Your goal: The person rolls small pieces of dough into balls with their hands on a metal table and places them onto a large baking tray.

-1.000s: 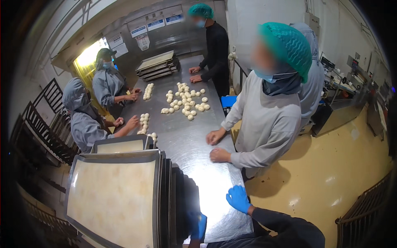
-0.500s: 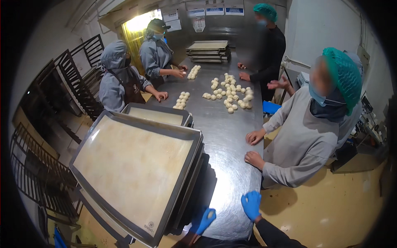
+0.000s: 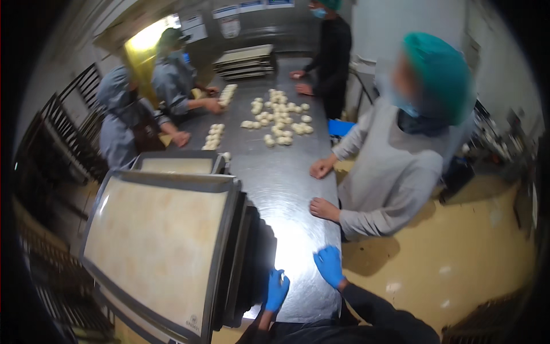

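Observation:
My left hand (image 3: 277, 290), in a blue glove, is over the near end of the steel table (image 3: 286, 198), beside the tray stack. Its fingers are curled round a small pale lump, of which only a bit shows at the fingertips. My right hand (image 3: 328, 265), gloved in blue as well, rests at the table's right edge with its fingers loosely extended and nothing seen in them. Farther off, many round dough balls (image 3: 281, 117) lie scattered on the table. Two short rows of dough balls (image 3: 214, 137) line the left side.
A tall stack of trays with pale mats (image 3: 154, 246) stands close on my left. Flat trays (image 3: 243, 62) are piled at the far end. Co-workers stand along both sides; a person in a grey top (image 3: 395, 166) keeps both hands on the right edge. Racks (image 3: 63, 129) stand left.
The whole view has shifted, so the table and people sit farther left and higher. The person at right has lowered a raised forearm. My hands remain near the table's close end.

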A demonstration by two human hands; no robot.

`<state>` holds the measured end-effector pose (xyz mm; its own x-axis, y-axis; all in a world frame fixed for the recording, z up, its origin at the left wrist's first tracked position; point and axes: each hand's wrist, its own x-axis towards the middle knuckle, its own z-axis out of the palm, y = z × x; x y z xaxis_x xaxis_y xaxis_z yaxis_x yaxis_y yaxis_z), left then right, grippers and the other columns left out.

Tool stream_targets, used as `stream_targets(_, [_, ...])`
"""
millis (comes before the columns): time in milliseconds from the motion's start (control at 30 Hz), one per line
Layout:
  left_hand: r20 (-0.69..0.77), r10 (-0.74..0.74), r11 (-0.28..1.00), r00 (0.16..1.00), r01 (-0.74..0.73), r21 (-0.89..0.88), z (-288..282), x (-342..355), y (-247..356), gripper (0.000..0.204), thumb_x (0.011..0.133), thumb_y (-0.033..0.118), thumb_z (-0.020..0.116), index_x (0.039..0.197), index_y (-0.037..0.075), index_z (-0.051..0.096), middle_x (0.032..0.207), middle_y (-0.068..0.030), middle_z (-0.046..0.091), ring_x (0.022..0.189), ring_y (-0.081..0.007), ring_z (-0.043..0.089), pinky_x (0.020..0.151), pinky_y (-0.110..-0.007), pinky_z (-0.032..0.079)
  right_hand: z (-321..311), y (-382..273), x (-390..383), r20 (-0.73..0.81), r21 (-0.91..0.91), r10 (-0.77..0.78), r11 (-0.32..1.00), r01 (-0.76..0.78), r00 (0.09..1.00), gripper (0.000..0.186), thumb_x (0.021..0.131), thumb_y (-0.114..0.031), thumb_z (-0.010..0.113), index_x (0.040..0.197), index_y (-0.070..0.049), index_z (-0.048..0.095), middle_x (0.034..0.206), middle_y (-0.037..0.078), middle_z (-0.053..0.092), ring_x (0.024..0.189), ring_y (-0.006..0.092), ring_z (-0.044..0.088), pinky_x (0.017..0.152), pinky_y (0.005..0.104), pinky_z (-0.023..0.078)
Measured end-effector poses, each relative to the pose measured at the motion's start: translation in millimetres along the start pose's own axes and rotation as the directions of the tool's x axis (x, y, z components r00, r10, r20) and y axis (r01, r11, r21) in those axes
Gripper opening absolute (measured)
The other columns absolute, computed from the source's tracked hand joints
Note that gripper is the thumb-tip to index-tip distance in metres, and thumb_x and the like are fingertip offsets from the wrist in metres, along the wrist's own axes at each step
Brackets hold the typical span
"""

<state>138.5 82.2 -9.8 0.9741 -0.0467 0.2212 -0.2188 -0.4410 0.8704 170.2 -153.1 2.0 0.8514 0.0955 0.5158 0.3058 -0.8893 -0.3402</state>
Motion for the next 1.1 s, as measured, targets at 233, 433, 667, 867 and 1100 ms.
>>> stream_targets(233, [0.125, 0.11, 0.962, 0.986, -0.138, 0.237, 23, -24, 32, 0.015, 0.09, 0.019, 0.067, 0.101, 0.008, 0.069, 0.092, -0.0147, 0.057, 0.091, -0.0361, 0.057, 0.078, -0.049, 0.047, 26, -31, -60, 0.062, 0.423, 0.12, 0.896, -0.135, 0.991, 0.015, 0.089, -0.021, 0.076, 0.093, -0.009, 0.067, 0.099, 0.008, 0.066, 0.099, 0.0291, 0.061, 0.092, 0.0413, 0.047])
stream_targets(433, [-0.017, -0.076, 0.997, 0.997, 0.076, -0.009, 13, 15, 6, 0.014, 0.09, 0.015, 0.069, 0.1, 0.006, 0.068, 0.098, -0.0158, 0.061, 0.093, -0.0329, 0.059, 0.081, -0.044, 0.048, 17, 3, 3, -0.058, 0.152, 0.295, 0.947, -0.284, 0.954, 0.015, 0.088, -0.017, 0.074, 0.088, -0.009, 0.062, 0.097, 0.01, 0.061, 0.096, 0.033, 0.057, 0.088, 0.0461, 0.045])
stream_targets(667, [0.289, 0.161, 0.928, 0.944, -0.244, 0.281, -4, -25, 33, 0.018, 0.088, 0.022, 0.069, 0.097, 0.006, 0.069, 0.094, -0.014, 0.061, 0.092, -0.0322, 0.06, 0.084, -0.047, 0.048, 24, -29, -62, 0.017, 0.423, 0.2, 0.886, -0.188, 0.98, 0.016, 0.084, -0.017, 0.082, 0.087, -0.009, 0.068, 0.095, 0.009, 0.067, 0.1, 0.0306, 0.061, 0.089, 0.0435, 0.047])
stream_targets(867, [-0.101, -0.086, 0.996, 0.991, 0.084, -0.03, 19, 16, -5, 0.015, 0.091, 0.019, 0.069, 0.097, 0.004, 0.069, 0.099, -0.0169, 0.062, 0.088, -0.033, 0.059, 0.08, -0.042, 0.049, 28, -5, 23, -0.078, 0.194, 0.301, 0.94, -0.282, 0.95, 0.022, 0.086, -0.016, 0.079, 0.077, -0.008, 0.061, 0.086, 0.011, 0.062, 0.085, 0.0334, 0.057, 0.078, 0.0462, 0.044])
stream_targets(1100, [0.202, 0.197, 0.959, 0.959, -0.231, 0.163, -2, -29, 24, 0.014, 0.087, 0.018, 0.07, 0.097, 0.008, 0.069, 0.092, -0.0154, 0.06, 0.094, -0.0371, 0.059, 0.085, -0.047, 0.047, -16, -22, -48, 0.06, 0.423, 0.133, 0.894, -0.145, 0.989, 0.02, 0.087, -0.015, 0.075, 0.076, -0.009, 0.059, 0.086, 0.01, 0.061, 0.084, 0.0331, 0.056, 0.08, 0.0455, 0.044])
